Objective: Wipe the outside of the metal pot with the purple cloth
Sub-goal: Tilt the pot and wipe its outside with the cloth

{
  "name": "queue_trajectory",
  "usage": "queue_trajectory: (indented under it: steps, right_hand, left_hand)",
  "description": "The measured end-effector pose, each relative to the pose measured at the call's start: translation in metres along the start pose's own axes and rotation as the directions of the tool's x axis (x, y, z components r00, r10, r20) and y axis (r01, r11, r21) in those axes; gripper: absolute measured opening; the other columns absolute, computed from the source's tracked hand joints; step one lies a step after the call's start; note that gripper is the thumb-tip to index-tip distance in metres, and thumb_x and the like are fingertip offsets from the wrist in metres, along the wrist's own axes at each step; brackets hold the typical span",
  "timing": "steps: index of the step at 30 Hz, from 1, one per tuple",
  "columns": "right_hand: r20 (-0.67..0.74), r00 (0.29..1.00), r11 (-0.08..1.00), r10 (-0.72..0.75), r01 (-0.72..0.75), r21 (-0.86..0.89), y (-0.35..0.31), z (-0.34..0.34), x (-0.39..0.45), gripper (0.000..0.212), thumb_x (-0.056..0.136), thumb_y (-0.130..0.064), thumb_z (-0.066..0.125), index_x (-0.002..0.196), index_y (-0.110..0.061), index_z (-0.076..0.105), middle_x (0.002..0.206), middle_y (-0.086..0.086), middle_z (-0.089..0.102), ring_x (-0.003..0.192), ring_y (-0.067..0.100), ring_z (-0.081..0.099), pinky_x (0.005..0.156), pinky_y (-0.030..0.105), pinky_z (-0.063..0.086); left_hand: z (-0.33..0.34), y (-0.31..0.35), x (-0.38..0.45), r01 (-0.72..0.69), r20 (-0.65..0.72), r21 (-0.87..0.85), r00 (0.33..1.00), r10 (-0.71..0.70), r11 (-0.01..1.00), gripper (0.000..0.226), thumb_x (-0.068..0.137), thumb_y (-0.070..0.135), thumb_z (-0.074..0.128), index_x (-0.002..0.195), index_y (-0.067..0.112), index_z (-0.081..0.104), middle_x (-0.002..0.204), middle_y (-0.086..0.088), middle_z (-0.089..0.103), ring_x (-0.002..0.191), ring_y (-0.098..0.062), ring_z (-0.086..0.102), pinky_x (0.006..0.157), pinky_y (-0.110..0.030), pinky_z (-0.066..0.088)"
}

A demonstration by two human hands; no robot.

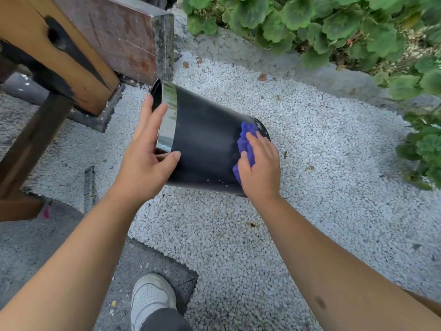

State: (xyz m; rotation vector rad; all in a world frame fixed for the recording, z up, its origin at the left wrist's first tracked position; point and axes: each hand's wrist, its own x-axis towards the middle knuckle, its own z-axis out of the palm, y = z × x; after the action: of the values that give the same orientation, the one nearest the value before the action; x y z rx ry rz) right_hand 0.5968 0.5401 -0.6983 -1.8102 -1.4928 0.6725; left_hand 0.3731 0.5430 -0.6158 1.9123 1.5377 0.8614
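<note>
A dark metal pot (205,142) with a shiny band at its rim lies tipped on its side above white gravel, its mouth pointing to the upper left. My left hand (148,154) holds the rim end, fingers over the shiny band and thumb against the dark wall. My right hand (261,166) presses a crumpled purple cloth (245,142) against the pot's wall near its base, fingers curled over the cloth. Most of the cloth is hidden under that hand.
A wooden bench or table frame (59,51) stands at the upper left beside the pot's mouth. Green leafy plants (334,27) line the top and right. White gravel (310,163) covers the ground. A white shoe (150,299) stands on grey paving below.
</note>
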Motion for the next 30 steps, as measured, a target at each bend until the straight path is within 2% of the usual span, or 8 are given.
queue_trajectory:
  steps: [2,4,10,15,20,23,27,30]
  right_hand:
    - [-0.009,1.000,1.000,-0.018,0.018,0.002,-0.001,0.001,0.002,0.048,0.087,-0.023,0.051,0.133,-0.011,0.056,0.141,0.007,0.053,0.127,0.031,0.043,0.108,0.037,0.034]
    - [-0.002,0.999,0.998,-0.048,0.048,-0.034,-0.002,0.003,0.003,0.048,0.086,-0.024,0.052,0.133,-0.013,0.056,0.141,0.005,0.054,0.120,0.031,0.045,0.103,0.034,0.036]
    - [-0.080,0.996,0.999,0.034,-0.036,-0.016,0.001,0.002,0.009,0.043,0.086,-0.022,0.055,0.129,-0.017,0.059,0.139,0.000,0.054,0.118,0.027,0.046,0.097,0.014,0.021]
    - [-0.047,0.992,0.993,0.113,-0.111,0.047,0.001,-0.009,0.027,0.040,0.087,-0.018,0.057,0.127,-0.017,0.061,0.135,-0.003,0.057,0.120,0.023,0.050,0.098,0.015,0.025]
    - [-0.119,0.982,0.982,0.143,-0.126,0.140,-0.022,-0.028,0.047,0.038,0.082,-0.020,0.051,0.117,-0.024,0.065,0.120,-0.019,0.059,0.116,0.017,0.053,0.095,0.015,0.031]
    - [-0.047,0.972,0.909,0.231,-0.198,0.367,-0.051,-0.044,0.061,0.031,0.081,-0.019,0.050,0.106,-0.032,0.065,0.105,-0.020,0.066,0.094,0.024,0.067,0.083,0.031,0.054]
    - [-0.029,0.989,0.856,0.143,-0.109,0.505,-0.099,-0.053,0.065,0.027,0.080,-0.021,0.051,0.097,-0.039,0.063,0.066,-0.009,0.070,0.044,0.019,0.064,0.036,0.032,0.049]
    - [-0.027,0.997,0.939,-0.077,0.082,0.335,-0.124,-0.040,0.048,0.033,0.079,-0.025,0.055,0.110,-0.030,0.066,0.098,-0.006,0.071,0.086,0.015,0.066,0.079,0.037,0.056]
  left_hand:
    - [0.005,0.003,-0.010,0.116,-0.139,-0.022,0.983,-0.118,0.993,0.075,0.083,0.014,0.069,0.145,0.040,0.035,0.139,0.036,0.040,0.119,0.016,0.049,0.089,-0.006,0.044]
    - [0.008,0.004,-0.019,0.275,-0.222,-0.003,0.937,-0.269,0.961,0.068,0.085,0.024,0.070,0.142,0.040,0.037,0.110,0.022,0.061,0.088,0.020,0.058,0.076,0.003,0.038]
    - [-0.014,0.007,-0.016,0.213,0.147,0.090,0.963,-0.225,0.973,0.096,0.089,0.013,0.070,0.149,0.060,0.011,0.119,0.031,0.059,0.095,0.017,0.062,0.084,-0.008,0.048]
    - [-0.012,0.019,-0.006,0.189,0.162,0.056,0.967,-0.195,0.980,0.097,0.089,0.000,0.067,0.134,0.074,0.025,0.062,0.028,0.049,0.069,0.007,0.063,0.060,-0.003,0.042]
    - [-0.010,0.044,0.029,0.265,0.054,-0.295,0.964,-0.261,0.918,0.071,0.083,-0.004,0.067,0.120,0.056,0.058,0.087,0.006,0.076,0.071,-0.010,0.065,0.071,-0.030,0.051]
    - [-0.010,0.047,0.045,0.303,-0.045,-0.355,0.940,-0.340,0.884,0.052,0.080,0.002,0.070,0.118,0.036,0.065,0.072,0.006,0.073,0.065,-0.008,0.061,0.067,-0.023,0.050]
    - [0.000,0.048,0.040,0.226,-0.105,-0.011,0.968,-0.226,0.974,0.042,0.094,0.021,0.060,0.136,0.025,0.058,0.096,0.007,0.061,0.081,-0.001,0.053,0.079,-0.009,0.040]
    - [0.007,0.045,0.030,0.182,-0.108,0.094,0.979,-0.172,0.979,0.051,0.099,0.033,0.041,0.148,0.019,0.045,0.128,-0.007,0.063,0.125,-0.019,0.053,0.103,-0.020,0.035]
